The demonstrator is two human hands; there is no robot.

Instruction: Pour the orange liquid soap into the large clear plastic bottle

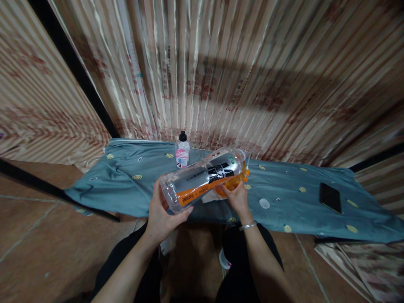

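My left hand (pixel 162 214) is wrapped round the base of a large clear plastic bottle (pixel 202 174) with an orange, black and silver label. The bottle is tilted, its uncapped-looking mouth up at the right. Behind and below its neck is an amber, see-through container (pixel 234 181), with a thin clear stick and small orange parts at its right side. My right hand (pixel 238 198) is closed on this container, its thumb near the bottle's label; the other fingers are mostly hidden. Whether the bottle's mouth touches the container I cannot tell.
A small clear bottle with a black cap and pink label (pixel 182 153) stands at the back of the blue-green cloth (pixel 132 198). On the right lie a white disc (pixel 264 203) and a dark phone (pixel 330 198). White paper-like material (pixel 211 197) shows under the large bottle. Pleated curtains hang behind.
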